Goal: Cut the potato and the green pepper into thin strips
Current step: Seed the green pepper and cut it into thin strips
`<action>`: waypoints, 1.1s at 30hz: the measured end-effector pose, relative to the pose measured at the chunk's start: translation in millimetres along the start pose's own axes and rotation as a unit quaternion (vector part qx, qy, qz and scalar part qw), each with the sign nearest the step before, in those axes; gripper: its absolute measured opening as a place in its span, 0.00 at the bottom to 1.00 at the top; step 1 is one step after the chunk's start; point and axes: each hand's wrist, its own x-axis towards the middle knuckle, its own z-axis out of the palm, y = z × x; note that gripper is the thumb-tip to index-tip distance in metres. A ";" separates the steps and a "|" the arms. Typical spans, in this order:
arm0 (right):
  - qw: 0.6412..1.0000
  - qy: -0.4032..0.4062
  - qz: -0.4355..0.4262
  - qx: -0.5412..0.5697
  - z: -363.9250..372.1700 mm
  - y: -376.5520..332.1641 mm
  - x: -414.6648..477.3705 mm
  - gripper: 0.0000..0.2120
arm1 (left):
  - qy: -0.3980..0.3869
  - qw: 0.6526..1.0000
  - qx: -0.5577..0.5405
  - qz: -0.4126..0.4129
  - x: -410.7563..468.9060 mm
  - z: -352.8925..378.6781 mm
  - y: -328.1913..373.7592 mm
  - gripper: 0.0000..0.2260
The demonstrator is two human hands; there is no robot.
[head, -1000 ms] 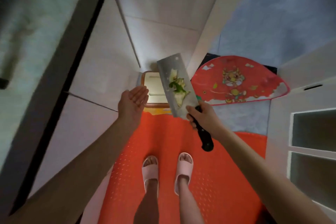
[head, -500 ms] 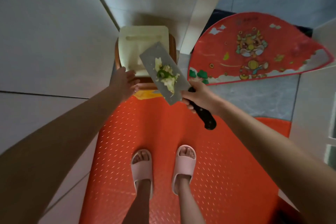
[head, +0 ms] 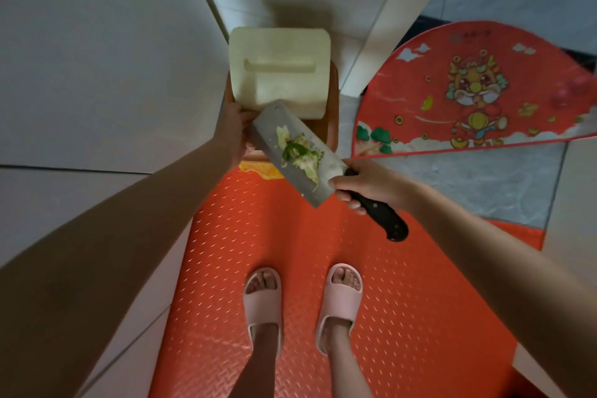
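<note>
Head view, looking straight down at the floor

Right hand: wrapped round the black handle of the cleaver, fingers curled under it, thumb up by the heel of the blade.
Cleaver: held nearly flat, broad side up, tip over the near edge of the bin, handle end pointing back to the right.
Vegetable scraps: a small heap of pale trimmings with one curled green pepper piece, lying on the middle of the blade's upper face, well above the floor.
Left hand: at the bin's near-left rim, touching it; fingers partly hidden behind the blade, so grip or mere touch cannot be told.
Bin: brown-walled, standing on the floor against the pale wall panel.
Bin lid: cream, with a slot-shaped grip, tilted up toward the wall.
Yellow edge: peeking out below the bin's front, under the blade.
Orange mat: studded, under both feet.
Slippers: pale pink, side by side on the orange mat.
Red mat: half-round, cartoon dragon print, to the right of the bin.
</note>
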 end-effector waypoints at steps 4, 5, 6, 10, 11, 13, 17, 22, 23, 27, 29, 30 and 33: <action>0.999 -0.023 0.024 0.002 -1.9 -4.7 -5.1 0.08 | 0.018 0.998 0.046 0.025 4.0 -0.1 -4.4 0.07; 0.999 -0.031 0.033 0.002 -3.5 -6.5 -6.6 0.08 | 0.019 0.999 0.039 0.024 5.7 -0.2 -5.0 0.07; 0.998 -0.037 0.043 0.001 -4.5 -8.5 -8.1 0.09 | 0.021 0.999 0.032 0.024 6.4 0.2 -5.0 0.07; 0.998 -0.026 0.065 0.005 -8.7 -17.5 -5.6 0.08 | 0.041 0.998 0.021 0.035 15.1 -4.0 -3.4 0.14; 0.997 -0.020 0.075 0.007 -10.1 -20.7 -2.4 0.08 | 0.044 0.997 0.038 0.051 27.4 -9.6 -6.8 0.20; 0.995 -0.018 0.096 0.014 -11.3 -26.3 5.1 0.07 | 0.038 0.993 0.073 0.086 39.0 -13.8 -11.3 0.23; 0.991 0.000 0.127 0.042 -6.6 -40.7 20.1 0.08 | -0.045 0.983 0.118 0.130 7.2 7.5 -2.4 0.08; 0.983 0.009 0.170 0.066 -1.5 -65.1 30.4 0.09 | -0.090 0.937 0.283 0.185 15.0 12.2 -17.0 0.45; 0.982 0.008 0.174 0.071 -1.6 -70.0 31.3 0.09 | -0.076 0.919 0.332 0.200 20.0 12.5 -21.0 0.50; 0.983 0.001 0.165 0.083 -4.1 -77.6 28.4 0.07 | -0.021 0.870 0.445 0.212 13.4 20.1 -27.4 0.57; 0.984 -0.011 0.157 0.084 -8.2 -76.4 24.3 0.07 | 0.008 0.865 0.445 0.230 18.2 19.7 -29.9 0.51; 0.984 -0.020 0.155 0.083 -11.5 -75.3 22.2 0.08 | 0.031 0.865 0.436 0.247 22.6 19.6 -29.5 0.48; 0.985 -0.039 0.154 0.070 -18.2 -71.0 11.6 0.09 | 0.085 0.880 0.405 0.234 39.4 13.9 -24.6 0.34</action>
